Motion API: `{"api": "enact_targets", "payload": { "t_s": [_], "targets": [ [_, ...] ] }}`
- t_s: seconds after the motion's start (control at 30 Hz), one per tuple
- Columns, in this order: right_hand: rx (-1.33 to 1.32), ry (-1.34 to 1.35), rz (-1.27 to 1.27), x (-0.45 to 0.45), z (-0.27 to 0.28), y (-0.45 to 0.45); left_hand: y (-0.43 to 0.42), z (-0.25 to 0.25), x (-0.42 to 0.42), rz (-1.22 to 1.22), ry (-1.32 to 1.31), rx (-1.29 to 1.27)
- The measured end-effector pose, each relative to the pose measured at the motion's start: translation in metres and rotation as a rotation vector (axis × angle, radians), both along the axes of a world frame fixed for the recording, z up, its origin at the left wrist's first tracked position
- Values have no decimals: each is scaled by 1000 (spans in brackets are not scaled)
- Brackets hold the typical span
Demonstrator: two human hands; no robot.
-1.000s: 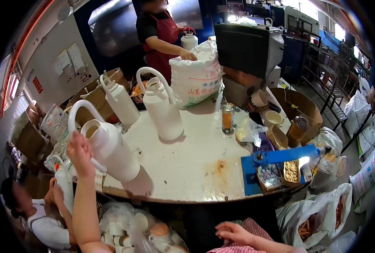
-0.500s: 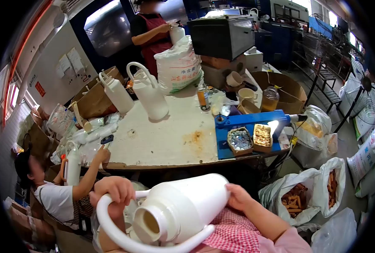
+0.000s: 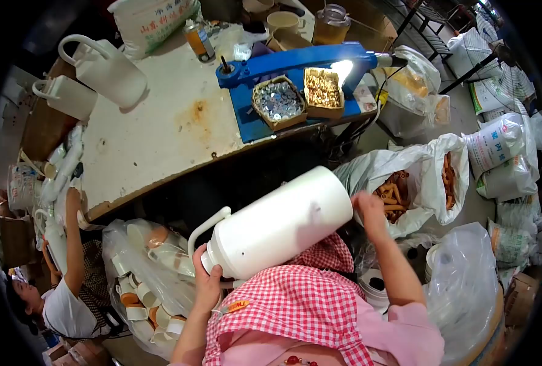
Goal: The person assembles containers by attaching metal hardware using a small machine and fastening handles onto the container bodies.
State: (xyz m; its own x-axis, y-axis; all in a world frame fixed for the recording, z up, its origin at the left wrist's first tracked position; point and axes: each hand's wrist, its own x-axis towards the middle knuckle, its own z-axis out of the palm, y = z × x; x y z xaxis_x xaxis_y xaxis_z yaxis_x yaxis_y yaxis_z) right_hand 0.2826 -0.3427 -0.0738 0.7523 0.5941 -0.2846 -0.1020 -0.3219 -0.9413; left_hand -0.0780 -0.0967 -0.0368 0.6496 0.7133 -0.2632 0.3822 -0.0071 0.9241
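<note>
Holding the white flask (image 3: 286, 222) tilted, we close our left grip (image 3: 207, 284) on its neck, probably for steadiness; near its base, we cannot read our blurred right grip (image 3: 370, 208).

White sack (image 3: 155, 27) on counter (image 3: 161, 131), beyond left fingers (image 3: 200, 258): red "山东" legible. Sack (image 3: 499, 146) right of right fingers (image 3: 361, 201): blue Chinese characters, too small. Orange apron tag (image 3: 237, 306) near left fingers: lettering unclear.
</note>
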Motion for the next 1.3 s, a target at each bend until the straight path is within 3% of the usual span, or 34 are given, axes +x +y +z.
{"api": "enact_targets", "payload": {
  "t_s": [0.03, 0.1, 0.17, 0.23, 0.37, 0.63, 0.73, 1.03, 1.3],
  "targets": [
    [-18, -197, -29, 18, 12, 15, 3, 3, 1, 0, 11, -24],
    [133, -249, -50, 47, 45, 64, 17, 2, 8, 242, 89, -42],
    [156, -414, 93, 70, 67, 121, 37, 12, 8, 337, 16, -49],
    [95, -689, 226, 90, 81, 176, 55, 32, 11, 323, 73, 245],
    [-154, -1066, 82, 143, 56, 223, 67, 27, -1, 317, -4, 277],
    [-483, -1209, 100, 185, 31, 227, 78, 10, 18, 384, 0, 152],
    [-559, -1101, 141, 192, 18, 234, 85, 11, 24, 303, 25, 141],
    [-462, -958, 171, 199, 21, 230, 82, 12, 32, 344, 27, 163],
    [-528, -1090, 150, 195, 18, 230, 83, -2, 27, 377, -34, 123]
  ]
}}
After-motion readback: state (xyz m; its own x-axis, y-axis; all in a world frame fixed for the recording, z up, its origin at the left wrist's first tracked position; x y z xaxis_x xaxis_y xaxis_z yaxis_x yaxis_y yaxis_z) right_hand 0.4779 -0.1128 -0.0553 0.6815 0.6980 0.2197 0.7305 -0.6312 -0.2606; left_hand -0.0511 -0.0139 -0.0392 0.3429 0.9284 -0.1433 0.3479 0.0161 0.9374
